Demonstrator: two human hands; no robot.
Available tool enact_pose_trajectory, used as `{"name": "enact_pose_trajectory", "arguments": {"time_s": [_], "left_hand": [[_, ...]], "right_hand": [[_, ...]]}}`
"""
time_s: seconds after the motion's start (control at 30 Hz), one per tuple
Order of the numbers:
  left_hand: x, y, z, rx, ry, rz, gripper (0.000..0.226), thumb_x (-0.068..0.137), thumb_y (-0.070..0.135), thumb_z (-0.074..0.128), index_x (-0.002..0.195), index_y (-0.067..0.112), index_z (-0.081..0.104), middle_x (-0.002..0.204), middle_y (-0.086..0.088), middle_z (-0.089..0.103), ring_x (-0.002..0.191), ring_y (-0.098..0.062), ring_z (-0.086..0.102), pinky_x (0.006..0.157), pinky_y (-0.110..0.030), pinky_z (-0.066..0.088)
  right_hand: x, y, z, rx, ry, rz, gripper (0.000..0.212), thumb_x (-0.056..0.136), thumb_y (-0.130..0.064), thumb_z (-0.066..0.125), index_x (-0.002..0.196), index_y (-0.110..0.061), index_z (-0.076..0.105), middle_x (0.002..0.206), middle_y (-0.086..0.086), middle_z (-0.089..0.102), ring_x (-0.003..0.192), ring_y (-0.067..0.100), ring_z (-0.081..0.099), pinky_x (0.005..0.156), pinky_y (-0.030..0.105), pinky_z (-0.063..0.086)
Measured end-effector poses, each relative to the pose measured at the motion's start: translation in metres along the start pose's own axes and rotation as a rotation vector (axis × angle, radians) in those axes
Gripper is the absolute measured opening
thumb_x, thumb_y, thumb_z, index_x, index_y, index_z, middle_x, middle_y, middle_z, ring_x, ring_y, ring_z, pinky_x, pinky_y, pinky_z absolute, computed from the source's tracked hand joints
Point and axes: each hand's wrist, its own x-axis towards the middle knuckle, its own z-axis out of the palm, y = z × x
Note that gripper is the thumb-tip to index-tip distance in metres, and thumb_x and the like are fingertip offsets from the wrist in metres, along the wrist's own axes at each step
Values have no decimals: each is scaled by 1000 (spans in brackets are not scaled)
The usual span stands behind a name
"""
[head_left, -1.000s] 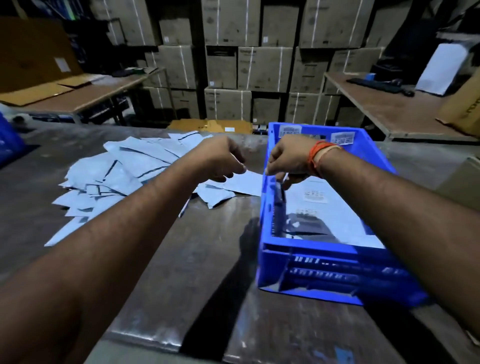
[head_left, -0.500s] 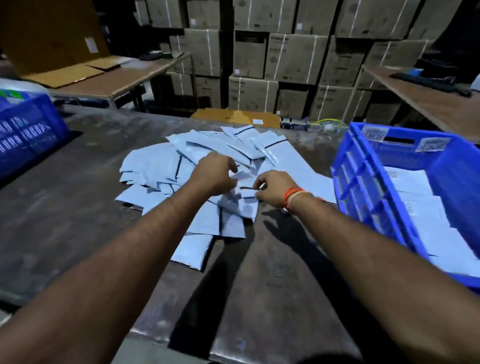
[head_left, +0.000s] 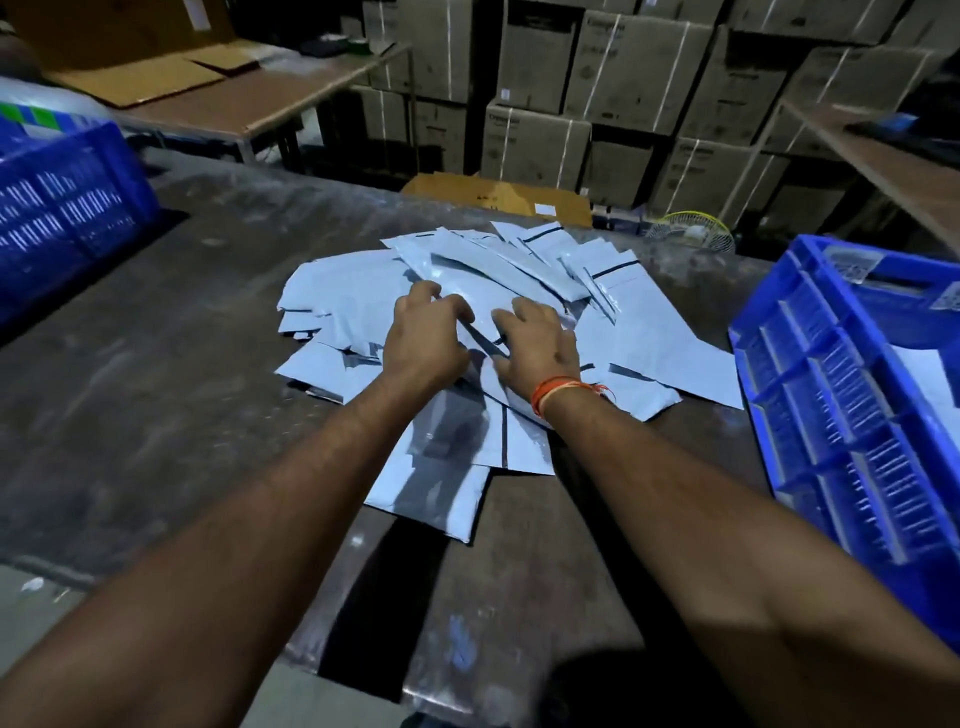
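Observation:
A loose pile of pale grey mailer bags with dark seal strips lies spread on the worn table. My left hand rests on the middle of the pile, fingers spread and slightly bent, their tips touching the bags. My right hand, with an orange thread round the wrist, lies just to its right, fingers also spread over the bags. Neither hand visibly grips a bag. A blue plastic crate stands at the table's right side, with a white bag partly visible inside.
A second blue crate stands at the table's left edge. Stacked cardboard boxes fill the back wall. A flattened carton and a small fan sit behind the table. Wooden side tables stand at both back corners.
My view swung left from the right crate to the pile. Both hands left the crate, pinched at the bags, and now lie spread on the pile.

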Motion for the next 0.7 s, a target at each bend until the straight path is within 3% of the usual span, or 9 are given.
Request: {"name": "enact_pose_trajectory", "arguments": {"time_s": [0.07, 0.17, 0.27, 0.37, 0.53, 0.63, 0.7], "left_hand": [[-3, -4, 0, -4, -3, 2, 51, 78, 11, 77, 125, 28, 63, 153, -6, 37, 140, -29, 33, 98, -37, 46], [-10, -7, -2, -11, 27, 16, 71, 75, 9, 81, 138, 27, 54, 155, -9, 34, 143, -32, 27, 105, -43, 44], [-18, -4, -1, 98, 146, 79, 78, 75, 6, 78, 143, 31, 50, 157, -12, 32, 146, -34, 20, 110, -49, 38], [-24, 5, 3, 191, 160, 140, 71, 72, 13, 82, 135, 35, 59, 158, -13, 31, 149, -38, 13, 116, -54, 25], [-45, 30, 13, 238, 144, 228, 32, 77, 41, 81, 108, 37, 76, 148, -8, 46, 145, -38, 24, 114, -56, 26], [-56, 42, 22, 155, 24, 236, 37, 75, 59, 69, 101, 34, 77, 122, 4, 66, 123, -28, 52, 100, -48, 44], [-72, 50, 25, -61, -88, 183, 34, 79, 53, 74, 100, 27, 76, 101, 3, 72, 100, -22, 64, 81, -33, 48]], "right_hand": [[2, 0, 1, -32, 70, -23, 16, 81, -16, 64, 97, -21, 68, 107, 2, 62, 109, 31, 56, 76, 40, 51], [-15, 9, -6, 71, 192, -105, 7, 79, -14, 61, 76, -17, 67, 81, 1, 63, 91, 29, 59, 63, 35, 47], [-50, 20, -23, 275, 257, -172, 10, 83, -17, 58, 87, -15, 68, 87, 3, 65, 94, 27, 59, 72, 37, 49], [-93, 36, -42, 458, 358, -171, 15, 87, -10, 61, 99, -9, 71, 97, 6, 71, 96, 23, 63, 84, 32, 50], [-148, 73, -65, 739, 451, 116, 8, 95, -14, 58, 95, -15, 66, 75, -3, 61, 70, 11, 57, 68, 31, 46], [-170, 100, -73, 867, 484, 273, 9, 97, -13, 58, 98, -12, 66, 80, -12, 60, 73, -2, 53, 71, 21, 45], [-187, 115, -72, 882, 420, 376, 13, 97, -17, 59, 103, -11, 68, 86, -7, 65, 79, 2, 56, 73, 21, 46]]}}
